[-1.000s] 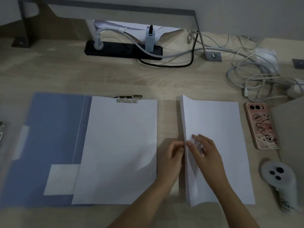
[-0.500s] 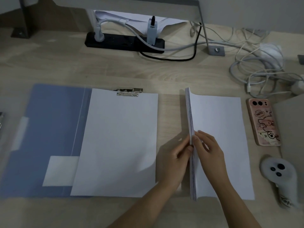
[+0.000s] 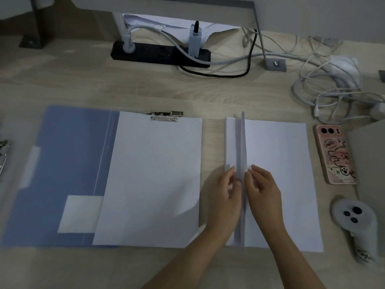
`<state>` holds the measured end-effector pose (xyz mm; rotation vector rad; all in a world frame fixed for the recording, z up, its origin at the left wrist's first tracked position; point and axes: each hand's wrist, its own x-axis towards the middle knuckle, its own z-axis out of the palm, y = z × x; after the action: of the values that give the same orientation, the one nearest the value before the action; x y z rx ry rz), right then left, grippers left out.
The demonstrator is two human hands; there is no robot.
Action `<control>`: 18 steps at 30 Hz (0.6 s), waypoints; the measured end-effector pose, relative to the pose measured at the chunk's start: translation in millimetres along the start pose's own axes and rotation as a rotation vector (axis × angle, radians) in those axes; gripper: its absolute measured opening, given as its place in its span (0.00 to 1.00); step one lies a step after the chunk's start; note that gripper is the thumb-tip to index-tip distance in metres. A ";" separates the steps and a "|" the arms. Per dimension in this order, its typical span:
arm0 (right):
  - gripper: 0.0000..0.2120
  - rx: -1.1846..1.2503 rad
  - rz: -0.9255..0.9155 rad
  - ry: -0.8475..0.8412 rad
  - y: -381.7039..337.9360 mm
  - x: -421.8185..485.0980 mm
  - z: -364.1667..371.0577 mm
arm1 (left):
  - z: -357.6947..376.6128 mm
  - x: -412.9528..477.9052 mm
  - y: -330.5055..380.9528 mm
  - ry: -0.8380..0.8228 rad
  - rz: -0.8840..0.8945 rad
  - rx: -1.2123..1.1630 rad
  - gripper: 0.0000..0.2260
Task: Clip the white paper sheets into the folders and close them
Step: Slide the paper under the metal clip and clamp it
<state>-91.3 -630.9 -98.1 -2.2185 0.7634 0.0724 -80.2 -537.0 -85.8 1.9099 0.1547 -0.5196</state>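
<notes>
Both hands meet at the near-left part of the loose stack of white paper sheets (image 3: 277,180) on the wooden desk (image 3: 187,90). The left hand (image 3: 226,197) and the right hand (image 3: 263,190) pinch a raised sheaf of sheets (image 3: 242,155) between them — fingers of each pressed against opposite faces, so the sheaf stands on edge in a thin upright ridge running away from the hands. The rest of the stack lies flat, mostly under and to the right of the right hand; a narrow strip shows just left of the ridge.

To the left of the left hand, just beside it, lies an open blue folder (image 3: 68,163) with a white sheet (image 3: 152,180) on its right half, the sheet's far edge under a metal clip (image 3: 165,116). A white label (image 3: 80,213) sits on the folder's inner left cover; no writing on it can be read.

Right of the right hand, past the stack's edge, a phone in a pink cartoon case (image 3: 335,155) lies face down — a small bubble on it seems to read "Hello". Nearer than it rests a white VR controller (image 3: 354,222). Well beyond the hands, a black power strip (image 3: 160,54) and a tangle of white cables (image 3: 333,94) lie on the desk.
</notes>
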 end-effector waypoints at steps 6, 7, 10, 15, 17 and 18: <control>0.16 0.003 -0.054 -0.005 -3.4 -1.3 2.1 | 4.0 3.6 8.4 -0.142 -0.196 -0.108 0.10; 0.17 0.004 -0.036 -0.002 -3.2 -1.1 2.8 | 6.4 4.6 6.5 -0.152 -0.207 -0.087 0.13; 0.18 0.036 0.014 0.004 -2.5 0.2 2.8 | 11.0 6.3 8.7 -0.187 -0.243 -0.016 0.17; 0.17 0.056 0.015 0.029 7.7 8.7 -20.5 | 2.4 5.2 14.7 -0.148 -0.153 0.085 0.15; 0.21 0.046 0.068 0.075 9.5 12.1 -38.1 | -8.7 5.4 18.1 -0.186 -0.132 0.010 0.16; 0.24 0.080 0.118 0.088 8.0 13.3 -46.7 | -17.1 5.4 18.5 -0.215 -0.133 -0.058 0.17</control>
<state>-93.4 -674.0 -74.5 -2.1109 0.9294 0.0024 -64.2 -529.5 -67.2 1.7823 0.1554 -0.7980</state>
